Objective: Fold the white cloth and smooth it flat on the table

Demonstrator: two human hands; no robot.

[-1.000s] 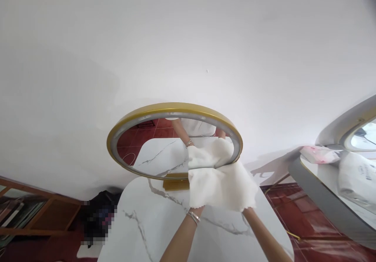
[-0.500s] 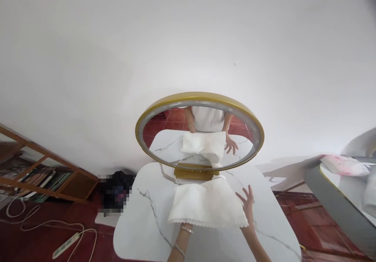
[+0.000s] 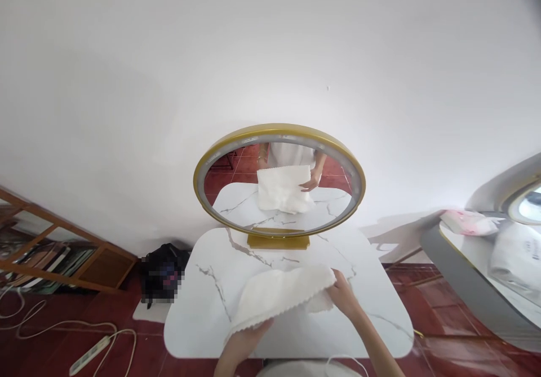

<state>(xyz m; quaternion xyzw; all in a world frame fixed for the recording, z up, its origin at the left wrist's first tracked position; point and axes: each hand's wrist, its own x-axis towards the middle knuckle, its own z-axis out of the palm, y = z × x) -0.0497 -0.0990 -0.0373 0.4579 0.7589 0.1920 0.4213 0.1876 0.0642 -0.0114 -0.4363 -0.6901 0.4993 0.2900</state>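
A white cloth (image 3: 279,295) with a scalloped edge is held up, tilted, over the marble-patterned table (image 3: 190,320). My left hand (image 3: 249,340) is at its near left edge, closed on the cloth, with most of its fingers hidden beneath. At the cloth's right edge, the fingers of my right hand (image 3: 341,292) are closed on the fabric. A part of the cloth hangs below, beside the right hand. The gold-rimmed oval mirror (image 3: 279,130) behind reflects the cloth and my right hand.
The mirror's gold base (image 3: 278,242) stands at the table's back. A second table (image 3: 460,270) at right holds a pink-and-white packet (image 3: 469,222) and a white bag. At left are a wooden shelf (image 3: 105,264), a blurred dark bag (image 3: 163,273) and a power strip (image 3: 89,355) with cords.
The cloth has tilted, its right side lifted. My right hand has gone from spread fingers beside the cloth to gripping its edge. My left hand has moved left and nearer. The view has shifted slightly.
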